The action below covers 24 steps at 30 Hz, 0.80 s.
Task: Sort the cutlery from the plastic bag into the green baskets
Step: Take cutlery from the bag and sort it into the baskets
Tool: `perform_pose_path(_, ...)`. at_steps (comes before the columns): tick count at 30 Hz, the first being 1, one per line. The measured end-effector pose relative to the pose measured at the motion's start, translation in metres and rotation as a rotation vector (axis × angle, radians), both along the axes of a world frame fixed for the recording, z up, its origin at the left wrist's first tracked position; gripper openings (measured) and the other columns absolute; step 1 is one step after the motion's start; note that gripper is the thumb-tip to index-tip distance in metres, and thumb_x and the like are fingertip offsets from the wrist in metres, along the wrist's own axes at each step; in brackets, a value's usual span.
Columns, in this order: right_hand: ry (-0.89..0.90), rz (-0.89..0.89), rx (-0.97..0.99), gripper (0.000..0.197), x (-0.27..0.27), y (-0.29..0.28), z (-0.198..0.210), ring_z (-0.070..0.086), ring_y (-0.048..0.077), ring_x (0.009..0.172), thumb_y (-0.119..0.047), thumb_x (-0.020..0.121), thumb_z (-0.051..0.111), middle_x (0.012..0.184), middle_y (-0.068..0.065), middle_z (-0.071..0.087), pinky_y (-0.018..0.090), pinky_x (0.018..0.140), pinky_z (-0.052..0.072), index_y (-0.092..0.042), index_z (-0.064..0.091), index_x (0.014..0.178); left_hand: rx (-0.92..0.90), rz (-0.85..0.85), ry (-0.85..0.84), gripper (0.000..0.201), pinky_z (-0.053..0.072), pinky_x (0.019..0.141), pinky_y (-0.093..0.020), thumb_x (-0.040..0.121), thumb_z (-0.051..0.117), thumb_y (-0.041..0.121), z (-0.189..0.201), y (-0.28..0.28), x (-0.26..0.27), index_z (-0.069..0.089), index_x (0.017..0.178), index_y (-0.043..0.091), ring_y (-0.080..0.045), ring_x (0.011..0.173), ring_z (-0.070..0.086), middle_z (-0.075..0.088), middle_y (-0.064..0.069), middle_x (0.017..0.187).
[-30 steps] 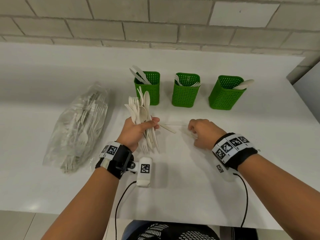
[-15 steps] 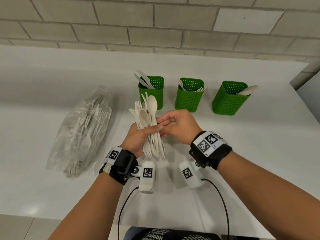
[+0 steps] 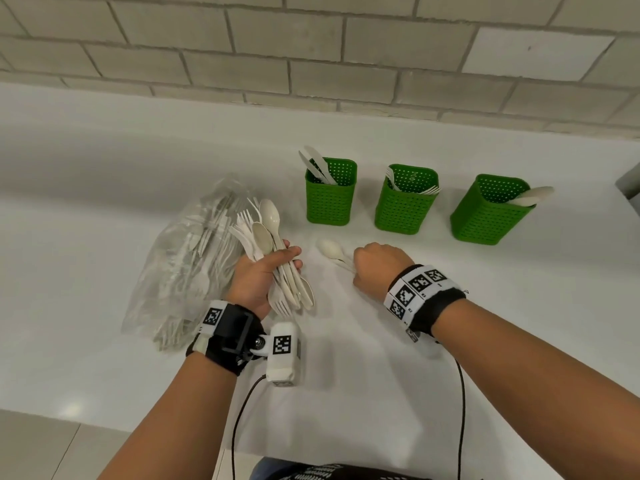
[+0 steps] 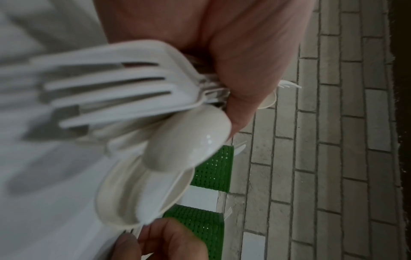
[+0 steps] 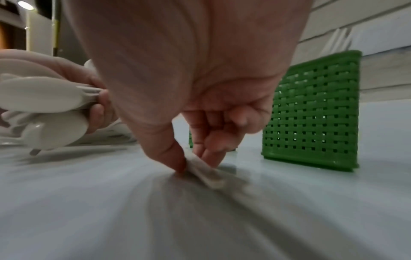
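My left hand (image 3: pixel 268 271) grips a bundle of pale plastic forks and spoons (image 3: pixel 273 237) above the white counter; close up, the bundle (image 4: pixel 133 109) fills the left wrist view. To its right, my right hand (image 3: pixel 375 268) is down on the counter, thumb and fingers (image 5: pixel 177 158) pinching the handle of a spoon (image 5: pixel 201 169). That spoon's bowl (image 3: pixel 330 249) lies flat and points left. Behind stand three green baskets: the left one (image 3: pixel 330 199) holds knives, the middle one (image 3: pixel 405 206) forks, the right one (image 3: pixel 488 216) a spoon.
The clear plastic bag (image 3: pixel 183 265) with more cutlery lies left of my left hand. A tiled wall runs behind the baskets. The counter's front edge is near my forearms, and cables hang from both wrist cameras.
Half a second ago my right hand was at the bundle in my left hand. It has since moved right and down to the counter with a spoon. My left hand kept its grip.
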State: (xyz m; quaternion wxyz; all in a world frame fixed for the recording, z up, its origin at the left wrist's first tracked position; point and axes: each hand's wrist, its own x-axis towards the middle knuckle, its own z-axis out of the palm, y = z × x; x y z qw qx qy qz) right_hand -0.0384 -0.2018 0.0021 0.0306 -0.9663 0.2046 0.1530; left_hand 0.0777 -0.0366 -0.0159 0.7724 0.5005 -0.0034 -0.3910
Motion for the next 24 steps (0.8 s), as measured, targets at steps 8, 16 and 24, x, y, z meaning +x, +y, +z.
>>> perform_pose_path(8, -0.657, -0.528, 1.152, 0.016, -0.014, -0.011, 0.017, 0.056, 0.013, 0.052, -0.006, 0.092, 0.063, 0.062, 0.006, 0.058, 0.022, 0.051, 0.051, -0.006, 0.063, 0.076, -0.001, -0.141, -0.026, 0.012, 0.058, 0.068, -0.033, 0.082, 0.067, -0.004, 0.001, -0.013, -0.019, 0.064, 0.089, 0.006, -0.029, 0.084, 0.068, 0.071, -0.015, 0.095)
perform_pose_path(16, -0.806, -0.516, 1.176, 0.007, -0.025, -0.006, 0.019, 0.060, 0.008, 0.053, -0.004, 0.093, 0.061, 0.067, 0.010, 0.062, 0.022, 0.057, 0.055, -0.004, 0.064, 0.086, 0.079, -0.314, -0.271, 0.031, 0.056, 0.081, -0.031, 0.080, 0.068, -0.009, 0.010, -0.038, -0.048, 0.068, 0.110, 0.001, -0.023, 0.093, 0.070, 0.073, -0.010, 0.097)
perform_pose_path(24, -0.794, -0.181, 0.490, 0.019, -0.055, -0.018, 0.023, 0.046, 0.017, 0.064, 0.004, 0.080, 0.045, 0.071, 0.000, 0.048, 0.033, 0.058, 0.034, -0.014, 0.041, 0.080, 0.120, -0.329, -0.108, 0.024, 0.054, 0.059, -0.029, 0.080, 0.070, -0.004, 0.011, -0.038, -0.045, 0.065, 0.103, -0.011, -0.022, 0.065, 0.066, 0.066, -0.017, 0.081)
